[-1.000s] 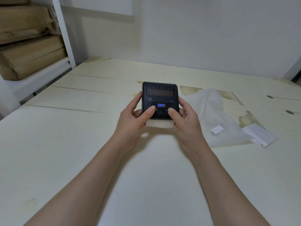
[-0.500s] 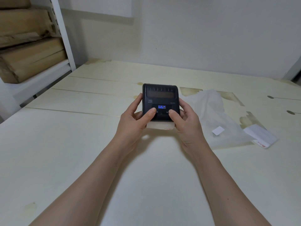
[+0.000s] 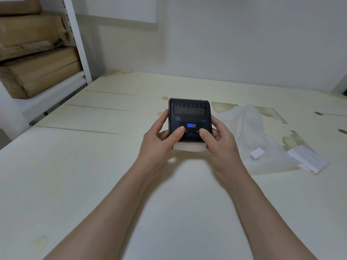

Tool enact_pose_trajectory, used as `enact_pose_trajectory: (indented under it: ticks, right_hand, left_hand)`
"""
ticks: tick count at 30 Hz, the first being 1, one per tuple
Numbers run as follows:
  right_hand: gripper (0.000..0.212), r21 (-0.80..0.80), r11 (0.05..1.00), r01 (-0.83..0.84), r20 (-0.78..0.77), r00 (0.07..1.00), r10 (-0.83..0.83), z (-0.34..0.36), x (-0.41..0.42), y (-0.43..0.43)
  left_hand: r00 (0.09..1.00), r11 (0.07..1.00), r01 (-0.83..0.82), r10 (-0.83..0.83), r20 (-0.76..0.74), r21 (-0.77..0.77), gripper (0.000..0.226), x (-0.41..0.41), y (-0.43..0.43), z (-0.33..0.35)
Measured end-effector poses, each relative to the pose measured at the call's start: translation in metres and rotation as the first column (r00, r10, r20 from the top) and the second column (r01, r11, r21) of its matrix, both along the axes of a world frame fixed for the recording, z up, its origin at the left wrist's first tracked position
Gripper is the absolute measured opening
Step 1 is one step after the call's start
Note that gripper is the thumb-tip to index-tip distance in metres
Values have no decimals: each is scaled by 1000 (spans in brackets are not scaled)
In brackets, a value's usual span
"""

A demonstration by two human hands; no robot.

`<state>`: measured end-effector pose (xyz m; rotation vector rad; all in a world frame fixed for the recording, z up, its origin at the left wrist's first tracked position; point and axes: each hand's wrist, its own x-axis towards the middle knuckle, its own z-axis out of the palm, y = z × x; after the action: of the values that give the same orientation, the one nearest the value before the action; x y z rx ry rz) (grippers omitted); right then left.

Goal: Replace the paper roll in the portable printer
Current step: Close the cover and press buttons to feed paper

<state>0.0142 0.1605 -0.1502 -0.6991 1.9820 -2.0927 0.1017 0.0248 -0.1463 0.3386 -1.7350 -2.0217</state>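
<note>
A black portable printer [image 3: 189, 113] with a small lit blue display is held above the pale table [image 3: 75, 166], lid closed. My left hand [image 3: 159, 141] grips its left side, thumb lying on the front panel beside the display. My right hand [image 3: 218, 141] grips the right side, thumb on the panel's right button area. A strip of white paper [image 3: 189, 147] with a red mark sticks out from the printer's near edge, between my hands.
A crumpled translucent plastic wrap [image 3: 249, 132] lies right of the printer with a small white label [image 3: 257, 152] on it. A white paper piece with red print [image 3: 309, 162] lies further right. Cardboard boxes [image 3: 37, 72] sit on a white shelf at the left.
Both hands and the printer have stayed almost still; the right thumb has shifted slightly on the front panel.
</note>
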Motion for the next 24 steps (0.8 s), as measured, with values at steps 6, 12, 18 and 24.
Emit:
enact_pose_trajectory:
  ticks: [6,12,18,24]
  right_hand:
    - [48,21,1000,13,2,1000,-13,0,1,0]
    - [48,30,999,11,-1,1000,-11,-1,0,0]
    - [40,51,999,-5,-1,1000,5,3,1,-3]
    - [58,167,976,140,-37,990,-135,1,5,-5]
  left_hand:
    - [1000,1000,4,-4,-2,22,65,-1,0,-1]
    - [1000,999,5,-4,-7,33,63,-2,0,-1]
    - [1000,994,13,-12,-6,107,68,-4,-5,-2]
    - [999,978,-46,46,3,204,65,-6,-12,-6]
